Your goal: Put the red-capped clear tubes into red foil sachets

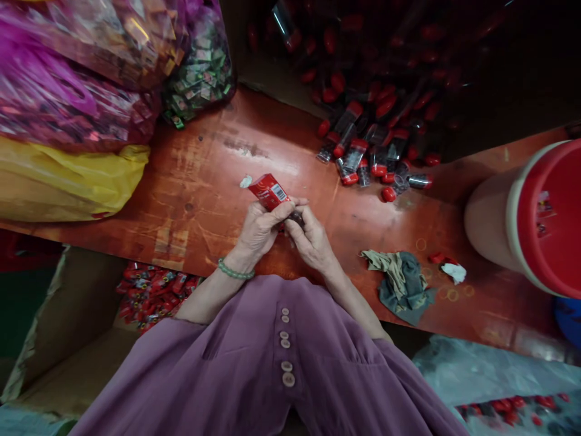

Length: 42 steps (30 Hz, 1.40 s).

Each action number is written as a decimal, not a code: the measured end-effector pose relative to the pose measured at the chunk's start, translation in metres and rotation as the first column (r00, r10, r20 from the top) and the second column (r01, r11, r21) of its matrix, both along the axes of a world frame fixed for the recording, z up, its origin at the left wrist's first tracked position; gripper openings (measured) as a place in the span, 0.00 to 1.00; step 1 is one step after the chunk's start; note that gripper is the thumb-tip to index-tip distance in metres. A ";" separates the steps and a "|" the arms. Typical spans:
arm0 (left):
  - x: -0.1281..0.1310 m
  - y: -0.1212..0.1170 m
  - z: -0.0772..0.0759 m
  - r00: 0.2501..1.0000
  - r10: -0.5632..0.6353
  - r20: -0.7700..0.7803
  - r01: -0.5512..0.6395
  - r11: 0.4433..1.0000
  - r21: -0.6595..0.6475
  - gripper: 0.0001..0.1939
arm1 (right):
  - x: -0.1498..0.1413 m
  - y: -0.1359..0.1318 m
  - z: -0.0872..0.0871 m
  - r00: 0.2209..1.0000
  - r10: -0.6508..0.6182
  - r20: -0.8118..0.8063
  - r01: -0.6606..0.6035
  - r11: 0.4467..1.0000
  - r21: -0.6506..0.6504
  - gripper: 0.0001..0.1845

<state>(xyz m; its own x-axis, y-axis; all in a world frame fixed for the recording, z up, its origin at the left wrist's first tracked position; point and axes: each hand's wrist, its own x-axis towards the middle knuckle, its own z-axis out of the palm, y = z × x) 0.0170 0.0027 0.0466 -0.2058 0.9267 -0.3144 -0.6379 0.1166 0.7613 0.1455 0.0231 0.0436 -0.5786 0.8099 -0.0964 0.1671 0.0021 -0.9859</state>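
Over the table's near edge [190,266], bare wood open around them, my left hand [258,233] and right hand [311,239] close together on a small red packet [270,191], red-capped clear vials [363,157] heaped well beyond.

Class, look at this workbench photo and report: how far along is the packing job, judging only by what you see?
Done, it seems: a carton below the bench holds many red packets. In hand: the left hand and right hand together grip one red packet over the wooden bench. Left: a large pile of red-capped clear tubes still lies loose, so much appears to remain.
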 end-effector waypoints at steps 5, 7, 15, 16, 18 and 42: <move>0.000 0.000 -0.001 0.995 -0.079 -0.069 0.078 0.997 -0.012 0.18 | -0.005 0.002 -0.007 0.998 0.023 -0.061 -0.024 0.999 -0.032 0.08; -0.002 -0.001 -0.003 0.993 -0.110 -0.050 0.108 0.994 -0.028 0.21 | -0.009 0.002 -0.011 0.986 0.006 -0.167 -0.031 0.988 -0.151 0.10; -0.009 -0.002 -0.009 0.995 -0.081 0.066 0.079 0.996 0.037 0.19 | -0.001 0.003 -0.017 0.963 -0.014 -0.270 -0.061 0.962 -0.267 0.16; -0.007 -0.002 -0.009 0.993 -0.098 0.071 0.097 0.995 0.017 0.19 | 0.001 0.003 -0.017 0.965 -0.024 -0.262 -0.050 0.961 -0.272 0.17; -0.002 -0.001 -0.010 0.993 -0.086 0.078 0.088 0.996 -0.025 0.19 | 0.003 0.002 -0.019 0.972 -0.038 -0.231 -0.021 0.968 -0.251 0.17; 0.002 -0.013 -0.011 0.975 -0.199 -0.100 0.197 0.980 -0.026 0.24 | 0.005 0.011 -0.025 0.976 -0.058 -0.208 -0.033 0.912 -0.410 0.23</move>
<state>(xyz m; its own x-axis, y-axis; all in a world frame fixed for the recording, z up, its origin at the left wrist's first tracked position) 0.0188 -0.0100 0.0356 -0.0503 0.9474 -0.3162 -0.5206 0.2453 0.8178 0.1509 0.0339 0.0187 -0.6125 0.7327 -0.2967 -0.0475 -0.4088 -0.9114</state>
